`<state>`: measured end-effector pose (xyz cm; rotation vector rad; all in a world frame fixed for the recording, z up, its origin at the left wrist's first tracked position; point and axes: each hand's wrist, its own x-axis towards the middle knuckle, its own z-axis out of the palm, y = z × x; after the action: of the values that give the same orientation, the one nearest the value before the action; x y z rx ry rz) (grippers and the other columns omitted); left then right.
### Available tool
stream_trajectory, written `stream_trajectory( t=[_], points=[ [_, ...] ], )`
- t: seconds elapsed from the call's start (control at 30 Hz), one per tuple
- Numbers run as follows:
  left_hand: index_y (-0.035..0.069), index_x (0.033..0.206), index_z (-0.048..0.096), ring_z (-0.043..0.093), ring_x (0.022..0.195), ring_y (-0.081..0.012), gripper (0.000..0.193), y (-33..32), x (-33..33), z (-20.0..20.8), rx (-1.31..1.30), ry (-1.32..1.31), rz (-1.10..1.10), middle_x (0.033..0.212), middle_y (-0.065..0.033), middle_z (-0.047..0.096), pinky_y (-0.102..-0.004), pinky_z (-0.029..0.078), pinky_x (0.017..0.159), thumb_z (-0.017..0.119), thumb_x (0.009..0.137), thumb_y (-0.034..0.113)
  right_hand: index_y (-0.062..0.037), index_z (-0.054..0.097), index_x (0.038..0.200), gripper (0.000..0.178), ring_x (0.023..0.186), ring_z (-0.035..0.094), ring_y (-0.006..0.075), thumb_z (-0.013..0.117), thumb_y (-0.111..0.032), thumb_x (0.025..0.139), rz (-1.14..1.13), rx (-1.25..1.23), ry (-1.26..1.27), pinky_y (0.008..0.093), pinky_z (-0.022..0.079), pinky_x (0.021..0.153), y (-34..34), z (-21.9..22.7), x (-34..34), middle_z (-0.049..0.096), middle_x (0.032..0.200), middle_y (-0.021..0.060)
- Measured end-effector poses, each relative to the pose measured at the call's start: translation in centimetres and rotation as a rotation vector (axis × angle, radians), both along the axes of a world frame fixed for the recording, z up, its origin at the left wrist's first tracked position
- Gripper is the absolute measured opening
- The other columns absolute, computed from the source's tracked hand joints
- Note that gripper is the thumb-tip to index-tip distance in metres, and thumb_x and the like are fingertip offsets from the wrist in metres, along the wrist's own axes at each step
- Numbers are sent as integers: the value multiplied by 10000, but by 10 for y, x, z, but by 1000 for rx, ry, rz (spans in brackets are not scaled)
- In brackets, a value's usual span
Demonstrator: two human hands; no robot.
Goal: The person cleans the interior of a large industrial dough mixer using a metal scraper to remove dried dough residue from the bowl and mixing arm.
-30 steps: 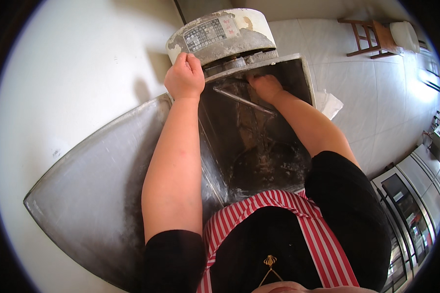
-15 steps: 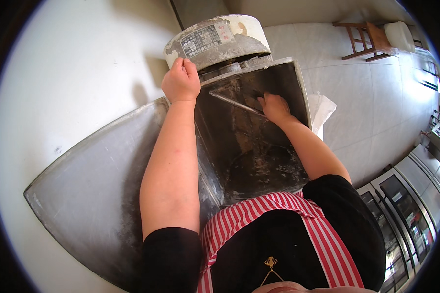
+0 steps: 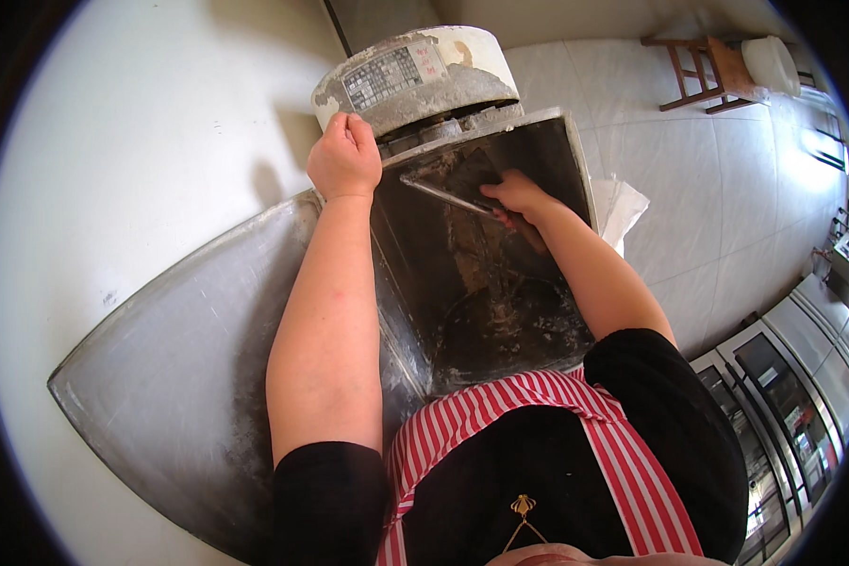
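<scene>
A dough mixer with a dark metal trough (image 3: 423, 274) stands in front of me, streaked with brownish and pale residue. A slanting metal mixing bar (image 3: 448, 197) crosses its inside. My right hand (image 3: 519, 195) reaches into the trough beside the bar, closed on a dark flat piece (image 3: 472, 172) that looks like a scraper; its outline blends into the dark wall. My left hand (image 3: 345, 158) is a fist at the trough's far left corner, against the worn white motor housing (image 3: 481, 58). What that fist holds, if anything, is hidden.
The mixer's grey metal lid (image 3: 184, 321) lies swung open to the left, along the white wall (image 3: 151, 123). White crumpled material (image 3: 621, 212) sits beyond the trough's right side. A wooden chair (image 3: 717, 75) stands far right, with glass-fronted cabinets (image 3: 774, 434) at lower right.
My right hand has shifted slightly left and the dark flat piece shows more plainly now. The left fist stays at the corner; the view has moved a little.
</scene>
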<state>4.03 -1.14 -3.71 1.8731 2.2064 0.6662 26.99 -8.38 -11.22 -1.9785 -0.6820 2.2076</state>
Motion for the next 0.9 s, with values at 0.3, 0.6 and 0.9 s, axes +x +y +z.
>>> stream_trajectory(
  t=[0.3, 0.6, 0.9],
  points=[
    [106, 702, 556, 567, 580, -323, 209, 0, 0, 3, -25, -21, -4, 574, -73, 568, -421, 447, 526, 492, 841, 248, -18, 503, 924, 194, 410, 466, 164, 588, -183, 865, -190, 74, -129, 325, 384, 363, -10, -33, 1, 504, 571, 89],
    [112, 713, 566, 573, 579, -316, 201, -1, 1, 2, 16, -20, 6, 576, -67, 573, -413, 448, 521, 496, 839, 251, 35, 512, 827, 237, 359, 447, 174, 620, -176, 843, -128, 98, -81, 353, 360, 329, -5, -50, 4, 498, 520, 103],
    [113, 717, 574, 579, 584, -309, 202, -1, 0, 0, 28, -35, 7, 581, -65, 577, -404, 449, 519, 489, 841, 248, -23, 527, 870, 191, 348, 394, 128, 599, -200, 858, -144, 75, -61, 294, 309, 322, 0, -45, -6, 475, 523, 60]
  ],
)
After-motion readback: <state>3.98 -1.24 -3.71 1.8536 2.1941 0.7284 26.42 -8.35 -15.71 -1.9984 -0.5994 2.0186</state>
